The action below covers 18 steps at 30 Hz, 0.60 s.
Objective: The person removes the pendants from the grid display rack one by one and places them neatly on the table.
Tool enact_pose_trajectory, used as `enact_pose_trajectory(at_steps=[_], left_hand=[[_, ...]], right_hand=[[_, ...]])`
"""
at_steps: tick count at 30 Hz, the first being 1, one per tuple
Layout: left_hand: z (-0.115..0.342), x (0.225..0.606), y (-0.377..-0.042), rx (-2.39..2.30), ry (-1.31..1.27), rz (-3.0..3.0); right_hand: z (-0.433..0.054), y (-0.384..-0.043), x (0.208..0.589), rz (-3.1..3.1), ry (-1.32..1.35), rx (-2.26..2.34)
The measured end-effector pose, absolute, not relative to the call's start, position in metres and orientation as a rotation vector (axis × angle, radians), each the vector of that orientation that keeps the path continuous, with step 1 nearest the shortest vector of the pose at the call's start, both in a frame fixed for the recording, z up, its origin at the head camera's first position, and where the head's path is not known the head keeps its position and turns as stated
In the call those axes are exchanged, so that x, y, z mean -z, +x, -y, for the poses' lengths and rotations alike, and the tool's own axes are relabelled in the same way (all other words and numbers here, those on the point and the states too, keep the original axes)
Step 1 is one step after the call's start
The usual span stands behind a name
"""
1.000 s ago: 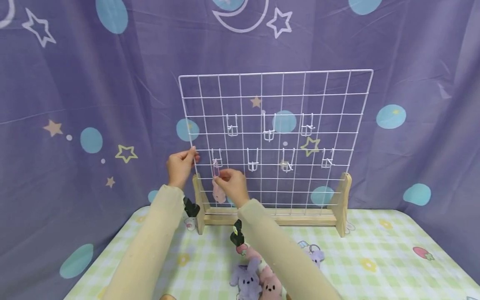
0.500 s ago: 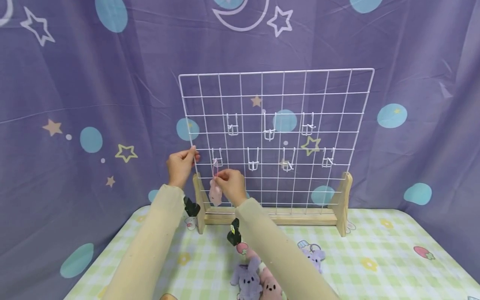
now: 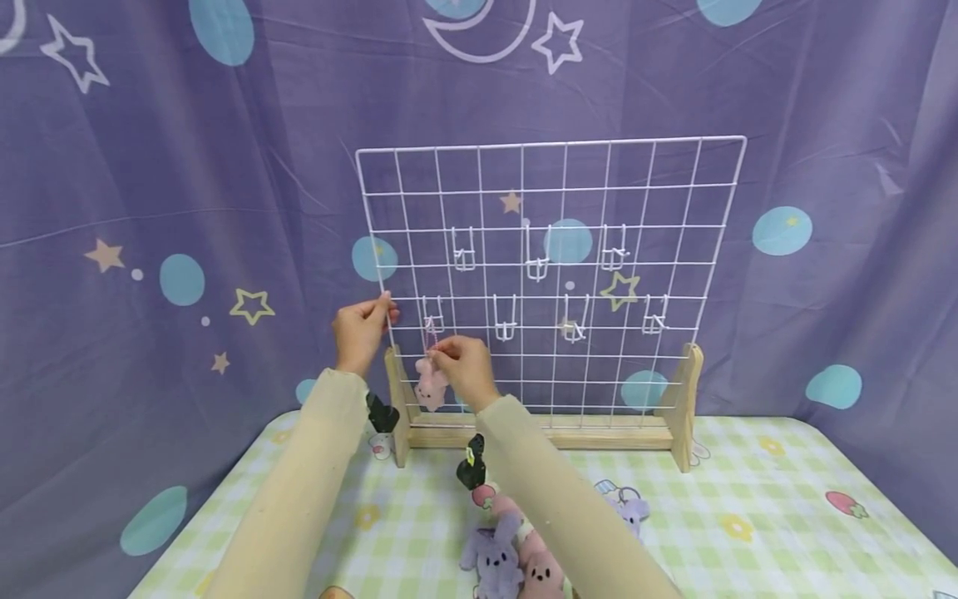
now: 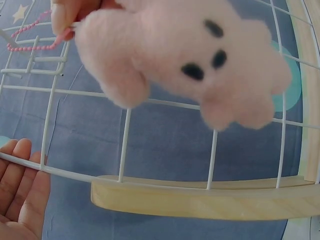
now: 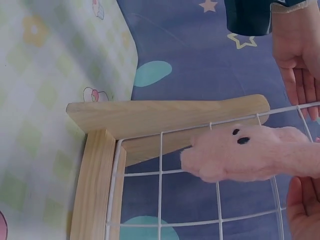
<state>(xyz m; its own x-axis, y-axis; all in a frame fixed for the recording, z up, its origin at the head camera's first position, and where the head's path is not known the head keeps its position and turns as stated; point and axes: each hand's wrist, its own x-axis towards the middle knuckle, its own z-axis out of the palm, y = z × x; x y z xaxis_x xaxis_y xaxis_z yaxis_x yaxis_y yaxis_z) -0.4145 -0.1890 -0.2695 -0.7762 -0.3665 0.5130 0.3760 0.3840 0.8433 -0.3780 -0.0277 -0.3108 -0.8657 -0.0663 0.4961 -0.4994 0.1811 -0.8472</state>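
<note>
My left hand [image 3: 361, 334] grips the left edge of a white wire grid panel [image 3: 550, 146], its thumb on the edge wire. In the left wrist view, fingers [image 4: 30, 195] of that hand lie against the wire. With thumb and fingertips, my right hand [image 3: 467, 370] pinches the top of a pink plush bunny keychain [image 3: 430, 388]. Its pink bead chain [image 4: 32, 48] loops over the lower-left white hook [image 3: 434, 324], as the left wrist view shows. The bunny hangs head down in front of the grid, with dark eyes and nose visible.
Several more white hooks, including one at the upper middle [image 3: 536, 269], hang on the grid. Wooden feet [image 3: 683, 408] hold it on a checkered tablecloth [image 3: 748, 482]. A purple plush [image 3: 496, 561] and a pink plush [image 3: 540, 574] lie in front; another purple plush [image 3: 632, 512] lies rightward, partly behind my sleeve.
The pink bunny has swung a little left and turned so its face shows toward the head camera. My right hand shifted slightly left and came back; my left hand stayed on the edge.
</note>
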Motion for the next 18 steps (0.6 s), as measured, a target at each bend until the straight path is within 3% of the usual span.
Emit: enact_pose_trajectory(at_steps=[18], left_hand=[[0.189,0.27,-0.416,1.475,-0.009,1.966]], right_hand=[[0.017,-0.376,0.295,1.995,0.496,-1.814]])
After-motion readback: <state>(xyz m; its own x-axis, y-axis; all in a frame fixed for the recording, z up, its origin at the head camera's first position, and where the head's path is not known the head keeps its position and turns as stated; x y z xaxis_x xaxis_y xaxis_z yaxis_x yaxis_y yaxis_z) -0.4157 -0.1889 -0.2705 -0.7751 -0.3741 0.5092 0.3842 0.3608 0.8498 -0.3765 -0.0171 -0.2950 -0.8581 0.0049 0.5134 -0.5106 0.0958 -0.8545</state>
